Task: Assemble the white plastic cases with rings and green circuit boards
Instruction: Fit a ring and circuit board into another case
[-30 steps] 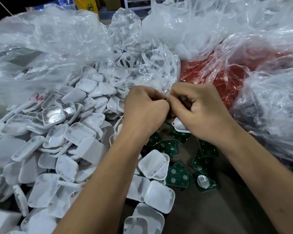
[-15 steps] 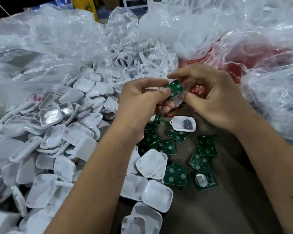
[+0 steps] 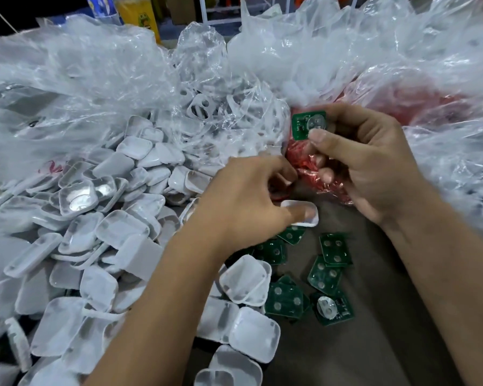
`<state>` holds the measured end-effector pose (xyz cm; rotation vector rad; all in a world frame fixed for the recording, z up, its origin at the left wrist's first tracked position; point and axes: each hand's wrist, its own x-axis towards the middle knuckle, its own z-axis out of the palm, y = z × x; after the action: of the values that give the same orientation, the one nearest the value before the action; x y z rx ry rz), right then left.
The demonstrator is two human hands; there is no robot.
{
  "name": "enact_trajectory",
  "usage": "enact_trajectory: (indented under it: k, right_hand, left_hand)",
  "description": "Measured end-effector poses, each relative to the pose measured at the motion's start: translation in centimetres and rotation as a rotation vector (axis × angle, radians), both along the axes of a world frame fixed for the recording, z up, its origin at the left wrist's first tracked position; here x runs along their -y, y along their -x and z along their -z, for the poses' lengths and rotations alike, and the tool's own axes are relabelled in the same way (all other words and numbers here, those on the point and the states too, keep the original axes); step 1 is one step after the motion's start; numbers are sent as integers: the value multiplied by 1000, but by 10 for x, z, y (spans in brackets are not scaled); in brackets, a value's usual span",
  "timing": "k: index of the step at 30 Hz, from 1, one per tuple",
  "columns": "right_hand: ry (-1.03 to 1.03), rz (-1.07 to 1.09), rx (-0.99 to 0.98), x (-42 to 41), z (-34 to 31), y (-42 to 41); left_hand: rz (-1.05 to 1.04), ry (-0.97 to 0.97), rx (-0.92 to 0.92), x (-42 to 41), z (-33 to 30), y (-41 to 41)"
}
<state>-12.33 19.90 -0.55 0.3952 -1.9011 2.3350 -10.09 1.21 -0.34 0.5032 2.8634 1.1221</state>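
Crumpled clear plastic bags (image 3: 101, 87) are lying heaped across the far side of the brown table (image 3: 354, 355). To the right of that heap, a red bag (image 3: 418, 104) is showing through more clear plastic. Behind the heap, a yellow container (image 3: 138, 15) with a cartoon frog is standing beside a blue printed cup (image 3: 99, 6), and a white frame (image 3: 221, 12) is rising further right.
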Motion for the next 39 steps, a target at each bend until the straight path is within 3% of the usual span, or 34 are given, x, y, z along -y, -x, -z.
enact_trajectory:
  k: [5, 9, 13, 16, 20, 27, 30, 35, 39]
  right_hand:
    - [-23, -43, -26, 1, 1, 0]
    - [-19, -24, -13, 2, 1, 1]
    - [109, -24, 69, 3, -2, 1]
    - [220, -19, 153, 2, -3, 3]
    - [279, -8, 181, 1, -6, 2]
    - [355, -75, 188, 2, -6, 4]
    - [321, -114, 190, 1, -5, 4]
    - [231, -1, 162, -3, -4, 5]
    - [-37, 74, 23, 0, -2, 4]
  left_hand:
    - [86, 312, -101, -8, 0, -1]
    - [73, 339, -140, -10, 3, 1]
    - [90, 281, -177, -7, 6, 4]
    - [92, 117, -182, -2, 8, 4]
    - [42, -191, -92, 5, 7, 7]
    - [56, -388, 73, 12, 8, 11]
    - [39, -460, 44, 11, 8, 12]
    - [-48, -480, -48, 10, 9, 12]
    - [-113, -448, -165, 10, 8, 13]
